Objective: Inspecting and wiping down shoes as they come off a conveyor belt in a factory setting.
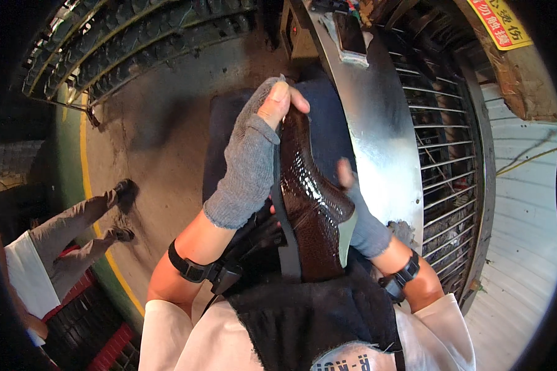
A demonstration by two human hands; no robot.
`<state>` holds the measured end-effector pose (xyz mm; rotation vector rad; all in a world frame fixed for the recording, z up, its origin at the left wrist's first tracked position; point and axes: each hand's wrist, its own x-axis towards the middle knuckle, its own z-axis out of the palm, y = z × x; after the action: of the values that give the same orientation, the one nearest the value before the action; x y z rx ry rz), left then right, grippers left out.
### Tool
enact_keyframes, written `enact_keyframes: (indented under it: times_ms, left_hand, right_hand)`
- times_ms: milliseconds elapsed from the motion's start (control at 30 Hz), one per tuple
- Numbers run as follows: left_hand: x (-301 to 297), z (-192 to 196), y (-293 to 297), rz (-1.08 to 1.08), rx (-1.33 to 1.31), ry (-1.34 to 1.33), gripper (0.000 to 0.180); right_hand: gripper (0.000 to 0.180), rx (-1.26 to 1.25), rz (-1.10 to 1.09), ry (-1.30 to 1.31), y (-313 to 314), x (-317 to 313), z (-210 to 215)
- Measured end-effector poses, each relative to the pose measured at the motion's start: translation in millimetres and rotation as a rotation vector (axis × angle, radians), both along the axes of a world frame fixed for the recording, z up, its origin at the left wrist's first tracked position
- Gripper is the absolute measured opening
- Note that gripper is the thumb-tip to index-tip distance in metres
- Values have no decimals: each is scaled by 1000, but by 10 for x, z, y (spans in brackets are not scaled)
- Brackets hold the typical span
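A glossy dark brown leather shoe (309, 198) lies on its side before my chest, narrow end pointing away from me. A dark sole edge runs along its left. On its right, a pale green part (346, 238), like a last, shows at the opening. My left hand (254, 145), in a grey fingerless glove, is closed around the far, narrow end. My right hand (366, 216), gloved alike and slightly blurred, is against the shoe's right side with its thumb raised. Its fingers pass under the shoe, where small fingertips seem to peek out at the left edge.
A metal ledge (384, 161) with a phone (351, 34) runs along my right, beside a barred rack (442, 154). Racks of dark shoes (142, 37) stand at the far left. Another person's legs (74, 229) are at left, near a yellow floor line (96, 216).
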<state>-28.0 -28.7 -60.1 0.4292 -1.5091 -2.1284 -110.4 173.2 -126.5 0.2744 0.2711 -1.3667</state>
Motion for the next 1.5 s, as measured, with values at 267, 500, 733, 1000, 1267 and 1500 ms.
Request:
enact_keyframes:
  times_ms: [267, 500, 733, 1000, 1267, 1500]
  left_hand:
    - [250, -143, 495, 377, -552, -142, 56]
    - [-287, -349, 208, 40, -746, -241, 62]
    - [180, -913, 171, -600, -109, -420, 54]
    - [106, -1121, 222, -416, -113, -603, 21]
    - [271, -703, 123, -304, -530, -483, 25]
    - [1373, -819, -270, 219, -1167, -515, 11]
  right_hand:
    - [71, 214, -53, 797, 270, 161, 416]
    - [50, 348, -266, 667, 46, -164, 295]
    - [73, 881, -545, 1353, 2699, -1465, 129]
    - [87, 1720, 1377, 1910, 3558, -1463, 76]
    - [78, 497, -417, 2899, 688, -1745, -747]
    - [68, 465, -305, 2772, -796, -2220, -218]
